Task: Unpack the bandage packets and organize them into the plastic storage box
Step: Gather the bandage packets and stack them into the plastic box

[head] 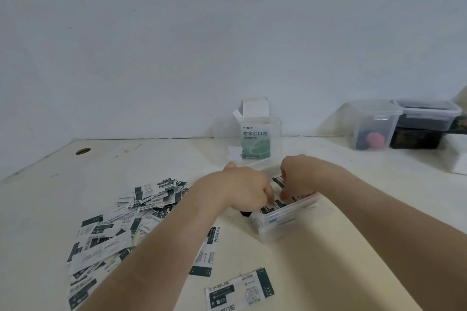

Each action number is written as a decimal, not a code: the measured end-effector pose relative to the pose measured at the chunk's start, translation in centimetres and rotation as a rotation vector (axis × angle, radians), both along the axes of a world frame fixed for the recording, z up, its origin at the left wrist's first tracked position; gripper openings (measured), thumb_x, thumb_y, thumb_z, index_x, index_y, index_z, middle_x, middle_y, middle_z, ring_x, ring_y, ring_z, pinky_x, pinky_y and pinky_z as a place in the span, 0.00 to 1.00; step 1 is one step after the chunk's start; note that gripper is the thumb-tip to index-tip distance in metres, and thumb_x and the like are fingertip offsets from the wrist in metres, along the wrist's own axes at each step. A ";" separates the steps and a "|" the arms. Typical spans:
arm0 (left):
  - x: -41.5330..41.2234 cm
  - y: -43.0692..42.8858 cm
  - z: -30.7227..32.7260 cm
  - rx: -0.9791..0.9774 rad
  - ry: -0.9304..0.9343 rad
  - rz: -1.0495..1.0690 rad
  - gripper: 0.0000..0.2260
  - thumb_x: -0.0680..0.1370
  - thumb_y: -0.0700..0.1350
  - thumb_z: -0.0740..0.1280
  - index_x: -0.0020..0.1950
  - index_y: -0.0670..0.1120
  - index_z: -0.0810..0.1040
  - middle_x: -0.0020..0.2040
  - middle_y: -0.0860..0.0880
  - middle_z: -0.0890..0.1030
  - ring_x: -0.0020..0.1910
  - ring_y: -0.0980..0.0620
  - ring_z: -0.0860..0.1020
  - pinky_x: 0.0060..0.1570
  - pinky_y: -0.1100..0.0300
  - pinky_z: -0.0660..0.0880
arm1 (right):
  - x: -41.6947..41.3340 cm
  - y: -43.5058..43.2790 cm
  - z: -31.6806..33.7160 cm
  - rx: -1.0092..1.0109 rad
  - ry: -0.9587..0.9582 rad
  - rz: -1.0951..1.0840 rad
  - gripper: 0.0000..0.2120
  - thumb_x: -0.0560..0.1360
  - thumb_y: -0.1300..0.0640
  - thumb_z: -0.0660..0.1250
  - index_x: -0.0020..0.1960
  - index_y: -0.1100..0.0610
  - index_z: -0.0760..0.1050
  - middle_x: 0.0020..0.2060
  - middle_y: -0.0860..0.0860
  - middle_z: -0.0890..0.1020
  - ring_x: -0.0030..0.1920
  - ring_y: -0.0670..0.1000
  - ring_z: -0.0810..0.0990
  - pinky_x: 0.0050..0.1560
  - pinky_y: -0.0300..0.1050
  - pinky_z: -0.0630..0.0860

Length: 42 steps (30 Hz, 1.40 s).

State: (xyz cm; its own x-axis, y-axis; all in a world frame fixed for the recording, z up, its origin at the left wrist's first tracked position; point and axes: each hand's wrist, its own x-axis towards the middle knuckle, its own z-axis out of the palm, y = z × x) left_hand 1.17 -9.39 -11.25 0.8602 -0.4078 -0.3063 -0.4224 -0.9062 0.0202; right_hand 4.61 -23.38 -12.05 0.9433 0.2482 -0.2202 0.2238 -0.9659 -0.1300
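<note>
A small clear plastic storage box (283, 222) sits on the table in front of me, holding white and dark green bandage packets (271, 207). My left hand (243, 188) and my right hand (300, 177) are both over the box, fingers curled down onto the packets inside; whether either pinches a packet is hidden. A loose heap of bandage packets (121, 225) lies at the left. Two single packets (240, 290) lie near the front edge. An opened bandage carton (255, 139) stands behind, inside a clear container.
Clear lidded containers (371, 126) with dark and pink contents stand at the back right against the wall. A round cable hole (83, 151) is in the table at back left. A white sheet edge (458, 164) shows at the far right.
</note>
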 end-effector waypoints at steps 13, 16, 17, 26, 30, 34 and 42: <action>0.0 -0.2 0.2 -0.017 0.015 0.038 0.20 0.75 0.41 0.57 0.60 0.60 0.79 0.57 0.56 0.78 0.53 0.55 0.68 0.56 0.57 0.54 | 0.0 0.3 0.6 0.048 0.024 -0.089 0.15 0.71 0.54 0.74 0.36 0.57 0.69 0.32 0.52 0.76 0.36 0.53 0.79 0.47 0.47 0.82; 0.1 -0.1 0.0 -0.032 0.016 0.047 0.20 0.75 0.41 0.58 0.59 0.60 0.79 0.59 0.55 0.78 0.53 0.54 0.68 0.56 0.57 0.54 | 0.1 0.2 0.7 0.034 0.040 -0.087 0.15 0.72 0.55 0.73 0.35 0.58 0.69 0.30 0.52 0.76 0.34 0.53 0.79 0.48 0.49 0.82; 0.1 -0.1 0.0 -0.036 0.016 0.046 0.20 0.75 0.41 0.58 0.59 0.60 0.79 0.60 0.55 0.78 0.53 0.54 0.68 0.56 0.57 0.54 | 0.2 0.2 0.7 0.029 0.048 -0.085 0.14 0.73 0.55 0.73 0.35 0.58 0.69 0.30 0.52 0.76 0.36 0.54 0.81 0.48 0.49 0.82; 0.1 -0.1 0.1 -0.055 -0.003 0.039 0.21 0.75 0.40 0.58 0.60 0.59 0.79 0.55 0.55 0.77 0.52 0.54 0.67 0.58 0.57 0.55 | 0.8 0.1 0.3 0.198 0.138 -0.125 0.08 0.77 0.65 0.63 0.55 0.64 0.75 0.48 0.61 0.83 0.45 0.59 0.85 0.48 0.53 0.83; 0.0 0.0 0.1 -0.079 -0.038 0.028 0.19 0.75 0.41 0.59 0.60 0.58 0.79 0.56 0.56 0.78 0.57 0.53 0.71 0.61 0.57 0.57 | 0.6 -0.1 0.5 0.231 0.131 -0.146 0.07 0.78 0.65 0.62 0.55 0.64 0.75 0.47 0.62 0.83 0.41 0.57 0.84 0.42 0.50 0.84; -1.0 1.1 0.6 -0.402 -0.149 0.088 0.15 0.77 0.42 0.60 0.56 0.53 0.83 0.57 0.54 0.82 0.52 0.59 0.78 0.58 0.61 0.73 | -0.1 0.0 1.6 0.331 0.035 -0.123 0.05 0.78 0.63 0.61 0.51 0.61 0.75 0.44 0.60 0.83 0.41 0.56 0.85 0.38 0.49 0.84; -5.7 8.9 0.5 -0.593 -0.355 0.388 0.11 0.74 0.41 0.64 0.45 0.56 0.83 0.39 0.54 0.83 0.30 0.59 0.76 0.35 0.64 0.72 | -4.8 4.6 4.5 0.594 -0.227 0.102 0.05 0.77 0.59 0.63 0.43 0.53 0.76 0.41 0.50 0.83 0.42 0.51 0.82 0.38 0.42 0.77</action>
State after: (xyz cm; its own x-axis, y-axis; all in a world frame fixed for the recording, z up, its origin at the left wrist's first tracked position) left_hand -4.49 -0.47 -10.76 0.9799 -0.0677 0.1877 -0.1500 -0.8702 0.4694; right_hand -0.22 -18.77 -7.52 0.9154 0.3577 0.1845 0.3957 -0.7161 -0.5749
